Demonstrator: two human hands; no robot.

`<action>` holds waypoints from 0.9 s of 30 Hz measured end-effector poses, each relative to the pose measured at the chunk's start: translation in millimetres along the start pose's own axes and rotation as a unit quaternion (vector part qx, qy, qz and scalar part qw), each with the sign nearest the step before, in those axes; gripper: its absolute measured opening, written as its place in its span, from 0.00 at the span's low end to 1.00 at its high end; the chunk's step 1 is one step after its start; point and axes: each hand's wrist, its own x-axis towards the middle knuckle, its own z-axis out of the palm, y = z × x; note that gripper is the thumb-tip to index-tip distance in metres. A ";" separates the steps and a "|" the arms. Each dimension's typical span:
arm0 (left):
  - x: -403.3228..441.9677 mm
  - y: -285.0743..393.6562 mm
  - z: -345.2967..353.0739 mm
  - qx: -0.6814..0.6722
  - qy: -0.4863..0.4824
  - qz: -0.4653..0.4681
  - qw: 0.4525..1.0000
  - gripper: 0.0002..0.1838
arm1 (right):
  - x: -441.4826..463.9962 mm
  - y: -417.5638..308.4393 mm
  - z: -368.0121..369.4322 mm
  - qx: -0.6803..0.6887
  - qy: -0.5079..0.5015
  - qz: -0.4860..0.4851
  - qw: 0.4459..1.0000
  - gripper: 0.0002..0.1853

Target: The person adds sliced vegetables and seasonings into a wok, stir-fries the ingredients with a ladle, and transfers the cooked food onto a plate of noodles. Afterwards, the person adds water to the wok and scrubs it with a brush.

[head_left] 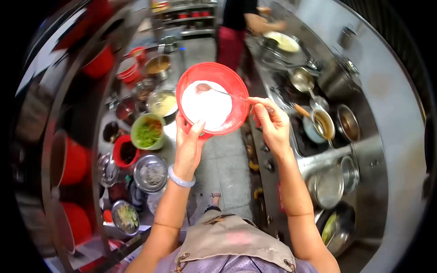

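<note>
On your left, a metal table (170,131) is holding a light green bowl (159,142), a dark-filled red bowl (116,153) and a steel bowl (139,179). On your right, a steel counter (365,155) is carrying a tall pot (337,83). Grey floor tiles (225,176) are supporting your foot (215,199).

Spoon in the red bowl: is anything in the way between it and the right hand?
Nothing visible: the right hand holds one end of the spoon; the other is inside the red bowl.

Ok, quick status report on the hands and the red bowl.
Left hand holding red bowl. Right hand holding spoon over its white contents. Another person stands ahead, beyond the bowl.
</note>
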 end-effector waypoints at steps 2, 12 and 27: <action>-6.9 -36.1 26.4 -0.006 -0.078 -0.085 0.993 0.34 | -41.8 -5.7 -59.7 -0.056 0.093 -0.019 0.994 0.09; -111.4 -191.6 196.3 -0.026 -0.351 -0.332 0.875 0.41 | -310.7 -97.8 -210.6 -0.107 0.459 0.121 0.874 0.12; -273.4 -290.8 292.5 -0.042 -0.457 -0.549 0.699 0.33 | -491.9 -138.2 -243.5 0.019 0.726 0.117 0.678 0.14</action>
